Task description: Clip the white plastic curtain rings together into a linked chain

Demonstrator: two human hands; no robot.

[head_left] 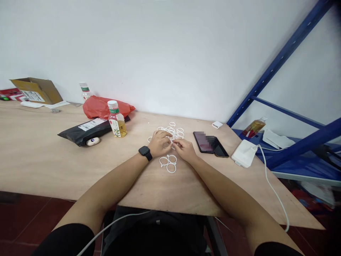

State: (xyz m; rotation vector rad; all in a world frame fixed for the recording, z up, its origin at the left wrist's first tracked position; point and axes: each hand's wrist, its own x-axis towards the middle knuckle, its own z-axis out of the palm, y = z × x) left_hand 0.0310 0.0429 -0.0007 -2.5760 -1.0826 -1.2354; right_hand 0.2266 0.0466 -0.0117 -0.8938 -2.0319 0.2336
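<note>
Both hands meet over the middle of the wooden table, at the near side of a pile of white rings [179,132]. My left hand [160,143], with a black watch on its wrist, has its fingers curved and closed on a white ring partly hidden between the hands. The thumb and forefinger of my right hand [184,149] pinch the same small white piece. Nearer to me, several white rings with small tabs [171,168] lie flat, touching one another.
Left of the hands stand a drink bottle [117,122], a black parcel [85,132], a red bag [98,106] and a small white case [93,141]. On the right lie phones [204,142], a white power bank [244,153] with a cable, and a white charger [217,124].
</note>
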